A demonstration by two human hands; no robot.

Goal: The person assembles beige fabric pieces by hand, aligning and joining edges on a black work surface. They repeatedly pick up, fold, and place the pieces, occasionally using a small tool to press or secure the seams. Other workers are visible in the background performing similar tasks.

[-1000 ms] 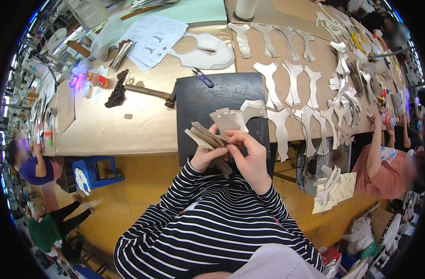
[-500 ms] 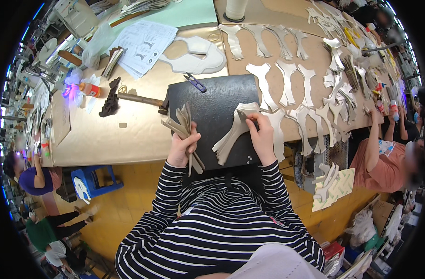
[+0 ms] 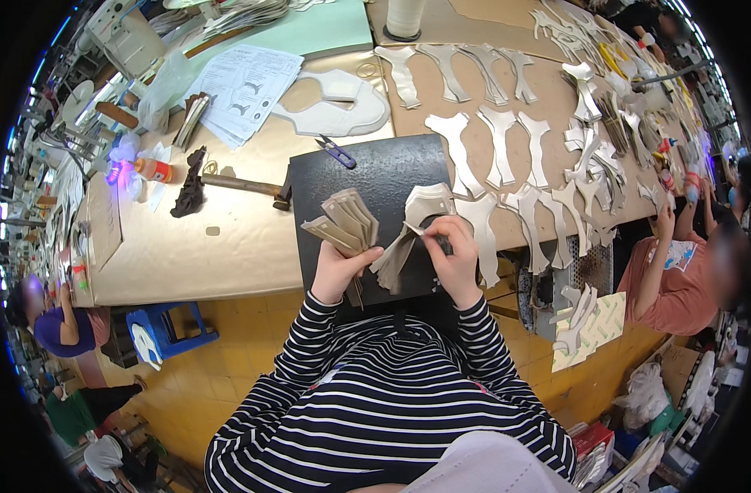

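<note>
My left hand (image 3: 338, 271) is closed round a fanned bundle of beige leather pieces (image 3: 348, 215), held upright above the black board (image 3: 384, 160). My right hand (image 3: 455, 261) pinches the edge of a single leather piece (image 3: 402, 243) between thumb and fingertips. This piece hangs tilted and a little blurred, just right of my left hand. Beneath it, a stack of similar pale leather pieces (image 3: 429, 200) lies on the board. Thread snips (image 3: 338, 153) with a purple handle rest at the board's far left corner, and a hammer (image 3: 248, 185) lies left of the board.
Rows of pale Y-shaped leather pieces (image 3: 499, 144) cover the table to the right. Printed sheets (image 3: 248, 86), a white shoe-part cutout (image 3: 343, 115) and an orange-labelled bottle (image 3: 154, 170) are at the left. A blue stool (image 3: 174, 329) stands below. A co-worker in pink (image 3: 667, 279) works at the right.
My right hand has drawn a leather piece off the stack, lifting it towards the left. My left hand's bundle has turned and its flat faces show more. The whole view has shifted slightly.
</note>
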